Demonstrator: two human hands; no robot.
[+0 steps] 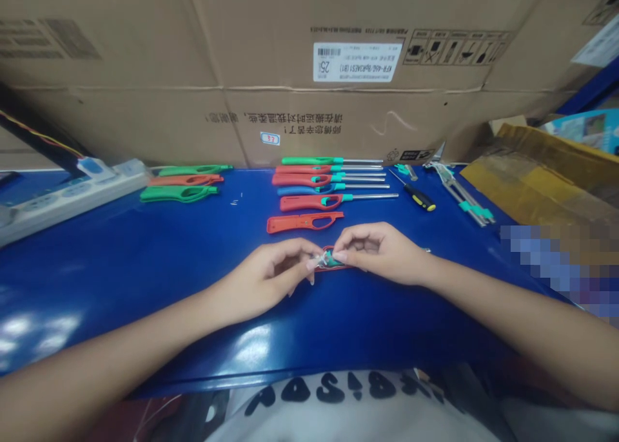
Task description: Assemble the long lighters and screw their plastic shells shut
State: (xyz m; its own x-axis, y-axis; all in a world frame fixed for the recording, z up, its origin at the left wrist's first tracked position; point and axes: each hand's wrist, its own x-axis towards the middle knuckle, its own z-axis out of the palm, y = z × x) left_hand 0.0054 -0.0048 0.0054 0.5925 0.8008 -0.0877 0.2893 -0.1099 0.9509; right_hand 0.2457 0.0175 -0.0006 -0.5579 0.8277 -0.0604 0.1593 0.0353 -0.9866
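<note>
My left hand is closed, thumb and finger pinching a small whitish, shiny part whose kind I cannot make out. My right hand is closed too, its fingertips pinched at a teal plastic piece. Beneath both hands lies a red lighter shell half, largely covered by the fingers. A metal tip shows just past my right wrist. Directly behind the hands rests an orange-red lighter shell half with an oval finger opening.
Several long-nosed lighters lie in a row farther back. At left are green and orange shells and a white power strip. A screwdriver, metal rods with teal parts and a yellow-taped box stand right. Cardboard walls the back.
</note>
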